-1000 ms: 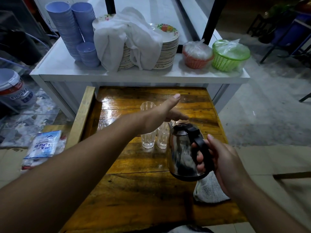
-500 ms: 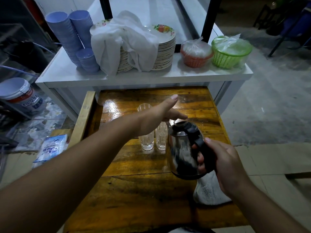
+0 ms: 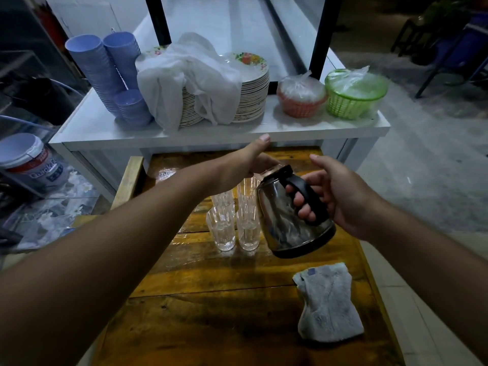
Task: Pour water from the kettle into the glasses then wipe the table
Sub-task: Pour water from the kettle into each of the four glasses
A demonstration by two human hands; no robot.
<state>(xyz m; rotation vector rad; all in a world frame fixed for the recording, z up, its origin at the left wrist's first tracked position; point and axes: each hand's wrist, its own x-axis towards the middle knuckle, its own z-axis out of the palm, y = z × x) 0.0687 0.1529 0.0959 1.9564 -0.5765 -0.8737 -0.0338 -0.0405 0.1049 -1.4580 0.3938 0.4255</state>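
A steel kettle [image 3: 284, 220] with a black handle hangs tilted to the left above the wooden table [image 3: 211, 299]. My right hand [image 3: 335, 191] grips its handle. My left hand [image 3: 245, 165] reaches over the glasses and rests on the kettle's lid; its fingertips are hidden. Several clear glasses [image 3: 235, 220] stand in a cluster just left of the kettle, its spout over the rear ones. A grey cloth [image 3: 327, 305] lies on the table at the near right.
Behind the table stands a white shelf [image 3: 105, 128] with stacked blue cups [image 3: 105, 72], plates under a white cloth [image 3: 190, 80], an orange basket [image 3: 301, 99] and a green basket [image 3: 353, 93]. A bucket [image 3: 29, 162] sits at the left. Concrete floor lies to the right.
The kettle has been lifted higher and tipped further toward the glasses. The grey cloth, partly hidden under it before, now shows in full. My left hand stays on the lid.
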